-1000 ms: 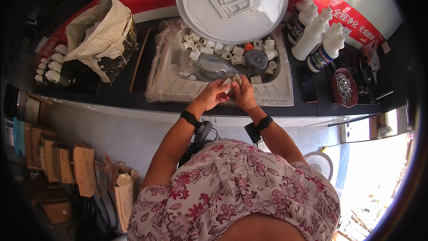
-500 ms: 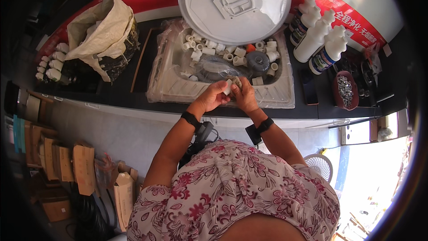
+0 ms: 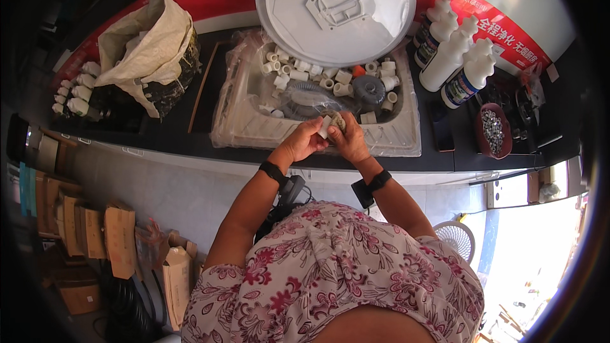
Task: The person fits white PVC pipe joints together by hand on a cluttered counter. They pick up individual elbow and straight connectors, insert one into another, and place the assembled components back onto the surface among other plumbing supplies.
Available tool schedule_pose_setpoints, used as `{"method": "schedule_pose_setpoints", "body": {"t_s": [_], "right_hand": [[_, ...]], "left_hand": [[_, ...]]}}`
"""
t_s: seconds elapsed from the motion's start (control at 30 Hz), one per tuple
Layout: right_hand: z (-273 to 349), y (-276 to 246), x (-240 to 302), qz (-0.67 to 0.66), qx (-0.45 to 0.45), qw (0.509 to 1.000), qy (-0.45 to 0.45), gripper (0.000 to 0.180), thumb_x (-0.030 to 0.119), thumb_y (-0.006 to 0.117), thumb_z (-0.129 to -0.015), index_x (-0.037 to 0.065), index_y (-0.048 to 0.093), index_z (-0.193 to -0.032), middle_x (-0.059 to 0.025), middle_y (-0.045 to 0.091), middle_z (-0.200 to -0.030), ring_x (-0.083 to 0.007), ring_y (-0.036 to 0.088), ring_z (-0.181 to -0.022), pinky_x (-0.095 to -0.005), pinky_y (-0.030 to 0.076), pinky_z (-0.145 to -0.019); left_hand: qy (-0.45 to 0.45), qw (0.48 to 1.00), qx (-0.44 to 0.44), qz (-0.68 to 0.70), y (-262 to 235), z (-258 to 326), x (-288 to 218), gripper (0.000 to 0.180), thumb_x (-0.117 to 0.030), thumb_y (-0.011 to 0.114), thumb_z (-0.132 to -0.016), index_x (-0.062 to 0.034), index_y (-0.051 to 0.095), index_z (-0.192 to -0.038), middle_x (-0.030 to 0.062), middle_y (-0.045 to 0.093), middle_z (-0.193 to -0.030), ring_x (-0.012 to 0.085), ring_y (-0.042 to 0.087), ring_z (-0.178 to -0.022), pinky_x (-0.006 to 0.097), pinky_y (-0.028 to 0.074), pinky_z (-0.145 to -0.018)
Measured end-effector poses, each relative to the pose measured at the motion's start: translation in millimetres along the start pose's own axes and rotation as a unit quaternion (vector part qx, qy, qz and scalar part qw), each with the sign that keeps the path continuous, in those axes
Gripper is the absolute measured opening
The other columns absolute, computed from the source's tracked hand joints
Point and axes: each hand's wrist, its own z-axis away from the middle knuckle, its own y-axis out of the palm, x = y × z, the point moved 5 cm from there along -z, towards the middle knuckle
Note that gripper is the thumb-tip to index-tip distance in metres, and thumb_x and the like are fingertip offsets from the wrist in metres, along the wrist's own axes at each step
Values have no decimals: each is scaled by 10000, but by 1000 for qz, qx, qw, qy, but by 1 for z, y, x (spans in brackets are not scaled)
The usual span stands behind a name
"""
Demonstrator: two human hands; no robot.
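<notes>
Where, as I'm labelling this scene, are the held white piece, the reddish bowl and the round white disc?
White piece (image 3: 325,127): head view, its exposed face.
Reddish bowl (image 3: 501,152): head view, its near wall.
Round white disc (image 3: 343,40): head view, its lower face.

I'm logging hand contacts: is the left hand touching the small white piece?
Touching. The head view shows it: the left hand has its thumb and fingers pinched on the small white piece, with no gap between.
</notes>
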Motion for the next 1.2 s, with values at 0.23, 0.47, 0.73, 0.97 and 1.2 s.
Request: {"method": "schedule_pose_setpoints", "body": {"t_s": [0.23, 0.47, 0.73, 0.97, 1.2], "right_hand": [[0, -2, -5, -17, -26, 998, 54, 335, 297, 562, -808, 4, 513, -963, -180, 531, -875, -358, 524, -809, -375, 426, -692], [-2, -1, 12, 20, 4, 1000, -18, 423, 326, 592, -779, 11, 468, -1033, -181, 516, -936, -360, 526, -853, -383, 431, -717], [0, 0, -7, 22, -22, 1000, 4, 360, 313, 579, -798, 13, 500, -980, -167, 542, -854, -325, 541, -788, -356, 430, -691], [0, -2, -9, -10, -8, 999, 53, 398, 307, 579, -793, 10, 475, -1036, -189, 531, -919, -364, 529, -837, -384, 430, -713], [0, 1, 5, 29, 9, 999, -26, 508, 355, 594, -777, 30, 411, -1122, -187, 533, -937, -378, 534, -866, -380, 436, -742]], "left_hand": [[4, 999, -23, -47, -1, -2, 2, 314, -344, 589, -801, -86, 514, -964, 12, 537, -840, 129, 506, -651, 226, 409, -553], [22, 1000, -2, 4, -7, 1, 2, 293, -341, 550, -824, -94, 516, -979, 9, 540, -838, 117, 515, -686, 218, 413, -568], [3, 1000, 4, 0, 0, -2, 1, 318, -363, 578, -803, -94, 515, -961, 16, 537, -830, 121, 506, -669, 218, 404, -551], [20, 999, -24, -39, -4, -1, 4, 299, -360, 544, -822, -93, 508, -952, 21, 533, -816, 126, 511, -647, 228, 400, -543], [3, 999, 5, 35, -4, -1, 3, 291, -357, 498, -851, -96, 516, -977, 15, 547, -823, 119, 510, -640, 231, 410, -549]]}}
